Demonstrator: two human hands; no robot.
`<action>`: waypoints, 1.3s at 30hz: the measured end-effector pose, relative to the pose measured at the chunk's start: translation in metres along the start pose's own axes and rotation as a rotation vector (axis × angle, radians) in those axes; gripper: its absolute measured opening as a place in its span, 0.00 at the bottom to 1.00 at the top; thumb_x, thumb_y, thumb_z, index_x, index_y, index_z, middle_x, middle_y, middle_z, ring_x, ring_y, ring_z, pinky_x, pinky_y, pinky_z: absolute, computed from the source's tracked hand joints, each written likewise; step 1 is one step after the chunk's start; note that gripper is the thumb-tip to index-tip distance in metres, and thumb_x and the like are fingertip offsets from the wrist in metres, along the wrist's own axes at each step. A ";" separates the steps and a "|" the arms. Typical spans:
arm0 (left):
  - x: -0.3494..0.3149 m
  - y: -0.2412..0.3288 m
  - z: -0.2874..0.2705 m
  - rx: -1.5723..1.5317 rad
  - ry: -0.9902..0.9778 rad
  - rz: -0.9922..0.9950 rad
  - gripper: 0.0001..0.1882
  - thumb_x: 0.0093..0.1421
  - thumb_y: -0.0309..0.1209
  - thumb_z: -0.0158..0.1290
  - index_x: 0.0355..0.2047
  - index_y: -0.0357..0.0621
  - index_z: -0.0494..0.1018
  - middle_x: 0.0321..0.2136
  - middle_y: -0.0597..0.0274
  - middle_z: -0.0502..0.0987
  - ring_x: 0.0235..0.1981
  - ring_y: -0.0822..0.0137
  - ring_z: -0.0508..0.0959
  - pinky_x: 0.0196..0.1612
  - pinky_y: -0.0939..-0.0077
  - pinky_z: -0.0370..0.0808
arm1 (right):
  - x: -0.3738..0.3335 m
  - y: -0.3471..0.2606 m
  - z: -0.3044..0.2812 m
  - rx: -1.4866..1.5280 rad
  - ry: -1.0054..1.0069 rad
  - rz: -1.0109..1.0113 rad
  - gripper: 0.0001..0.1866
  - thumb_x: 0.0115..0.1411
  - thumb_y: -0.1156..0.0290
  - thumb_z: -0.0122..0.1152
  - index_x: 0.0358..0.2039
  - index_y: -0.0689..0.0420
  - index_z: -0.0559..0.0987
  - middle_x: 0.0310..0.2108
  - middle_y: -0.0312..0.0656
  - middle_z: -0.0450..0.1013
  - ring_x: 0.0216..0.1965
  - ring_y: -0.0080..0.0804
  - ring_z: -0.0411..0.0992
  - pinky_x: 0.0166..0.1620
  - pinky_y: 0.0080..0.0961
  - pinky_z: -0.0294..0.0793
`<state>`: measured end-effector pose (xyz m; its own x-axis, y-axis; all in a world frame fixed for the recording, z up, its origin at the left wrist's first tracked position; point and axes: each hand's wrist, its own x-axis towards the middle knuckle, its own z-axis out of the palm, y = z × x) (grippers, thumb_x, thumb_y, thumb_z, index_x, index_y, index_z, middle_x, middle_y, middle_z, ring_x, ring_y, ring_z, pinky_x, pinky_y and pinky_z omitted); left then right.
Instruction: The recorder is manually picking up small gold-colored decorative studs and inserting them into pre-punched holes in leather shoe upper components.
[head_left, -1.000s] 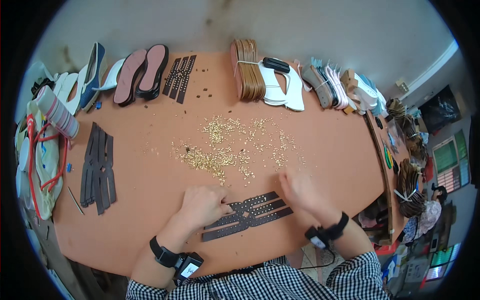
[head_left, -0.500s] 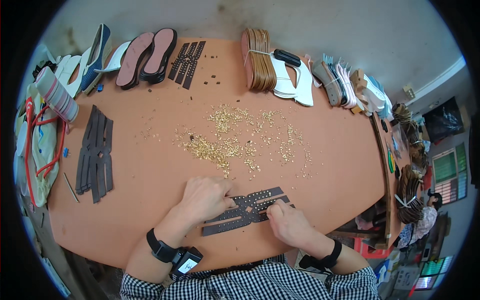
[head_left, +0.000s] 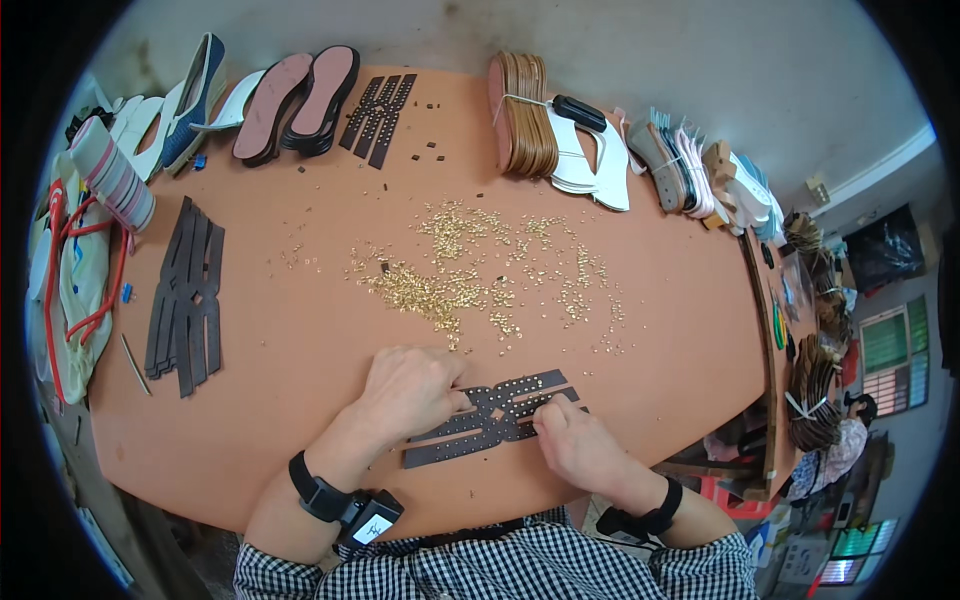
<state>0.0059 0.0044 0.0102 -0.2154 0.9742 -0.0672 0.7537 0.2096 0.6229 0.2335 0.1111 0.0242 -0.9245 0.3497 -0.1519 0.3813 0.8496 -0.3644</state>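
A dark, slotted shoe upper [head_left: 487,428] with gold studs lies on the table close in front of me. My left hand [head_left: 412,388] rests at its upper left edge, fingers curled closed, thumb and fingertips gripping the strap there. Over the right-hand straps, my right hand [head_left: 578,440] is closed in a pinch with its fingertips down on the piece. Whatever sits between those fingertips is hidden. Just beyond my hands, loose gold studs [head_left: 425,295] lie scattered in heaps.
A stack of unstudded dark uppers [head_left: 185,295] lies at left, beside a thin metal rod [head_left: 134,365]. Along the back are pink-topped soles [head_left: 322,100], a studded upper [head_left: 379,118], a tied bundle of insoles [head_left: 524,115] and white cutouts [head_left: 592,165]. A person [head_left: 835,455] sits at far right.
The view has shifted slightly. Both hands stay at nearly the same spots on the shoe upper, and nothing is visibly taken up or let go.
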 end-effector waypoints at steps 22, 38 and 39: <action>0.001 0.001 -0.003 0.013 -0.030 0.002 0.12 0.45 0.40 0.62 0.24 0.45 0.75 0.24 0.59 0.79 0.29 0.56 0.79 0.32 0.61 0.73 | 0.010 0.001 -0.010 0.017 -0.130 0.044 0.07 0.59 0.74 0.50 0.34 0.64 0.66 0.34 0.57 0.68 0.27 0.57 0.72 0.31 0.45 0.74; 0.002 -0.001 0.000 0.033 -0.037 0.026 0.14 0.44 0.43 0.63 0.23 0.48 0.77 0.22 0.61 0.78 0.26 0.58 0.79 0.28 0.64 0.73 | 0.036 0.010 -0.026 0.180 -0.365 0.146 0.08 0.56 0.73 0.58 0.31 0.61 0.68 0.31 0.52 0.72 0.35 0.52 0.72 0.38 0.41 0.71; 0.001 -0.001 0.000 0.034 -0.015 0.045 0.14 0.43 0.43 0.64 0.22 0.48 0.76 0.21 0.61 0.77 0.25 0.58 0.78 0.28 0.65 0.72 | 0.035 0.012 -0.021 0.150 -0.360 0.123 0.08 0.56 0.73 0.57 0.32 0.62 0.68 0.31 0.52 0.72 0.36 0.52 0.72 0.38 0.41 0.70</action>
<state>0.0044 0.0052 0.0096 -0.1715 0.9838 -0.0517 0.7834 0.1680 0.5984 0.2054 0.1422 0.0337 -0.8227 0.2619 -0.5045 0.5091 0.7342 -0.4492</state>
